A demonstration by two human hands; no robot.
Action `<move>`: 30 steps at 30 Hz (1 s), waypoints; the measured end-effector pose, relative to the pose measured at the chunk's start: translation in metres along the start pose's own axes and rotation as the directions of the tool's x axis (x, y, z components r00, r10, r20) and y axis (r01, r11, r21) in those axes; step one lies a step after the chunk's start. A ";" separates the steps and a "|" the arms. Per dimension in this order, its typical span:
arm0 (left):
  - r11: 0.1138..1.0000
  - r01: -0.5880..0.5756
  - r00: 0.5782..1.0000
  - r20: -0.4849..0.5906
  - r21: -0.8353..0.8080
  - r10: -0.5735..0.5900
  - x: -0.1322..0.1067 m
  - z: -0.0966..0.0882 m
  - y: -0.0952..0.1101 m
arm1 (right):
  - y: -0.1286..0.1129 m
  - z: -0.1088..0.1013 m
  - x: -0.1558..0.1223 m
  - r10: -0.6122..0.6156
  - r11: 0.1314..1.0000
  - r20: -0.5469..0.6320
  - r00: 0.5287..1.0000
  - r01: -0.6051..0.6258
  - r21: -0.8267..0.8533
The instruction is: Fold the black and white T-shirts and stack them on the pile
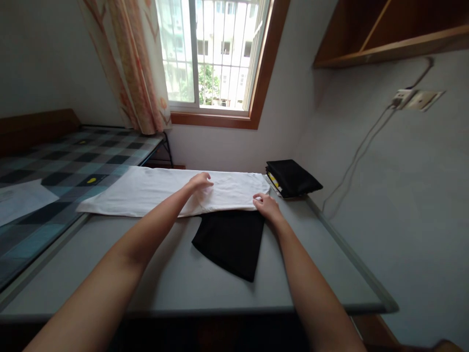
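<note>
From my remote seat, the worktop (154,274) supports the white shirt (161,190) flat beneath my left hand (200,182), fingers parted; my right hand (267,206) touches its end, perhaps steadying it, pinch unclear; the black sleeve (230,242) fans out nearside of both hands' fingers.

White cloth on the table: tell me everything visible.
The white cloth looks like soft, lightly creased fabric, spread in a long strip across the grey table, its left end slanting. The right hand touches its right end; the left hand is over its middle, contact unclear. Black fabric juts out at its near edge.
</note>
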State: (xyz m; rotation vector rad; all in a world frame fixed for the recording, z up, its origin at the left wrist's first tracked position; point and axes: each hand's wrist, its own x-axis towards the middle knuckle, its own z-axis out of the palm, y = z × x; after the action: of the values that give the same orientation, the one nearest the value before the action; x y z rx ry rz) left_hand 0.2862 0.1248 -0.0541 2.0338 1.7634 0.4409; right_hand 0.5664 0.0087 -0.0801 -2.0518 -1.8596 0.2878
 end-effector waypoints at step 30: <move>0.886 -0.450 0.836 -0.297 0.112 0.462 -0.030 0.039 0.019 | 0.010 0.007 0.009 0.057 0.985 -0.112 0.992 -0.037 0.167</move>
State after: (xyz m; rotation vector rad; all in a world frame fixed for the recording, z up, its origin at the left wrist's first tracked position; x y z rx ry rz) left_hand 0.3170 0.0890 -0.0778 2.5304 1.4305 0.9321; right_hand 0.5742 0.0172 -0.0898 -1.9595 -1.6629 0.3160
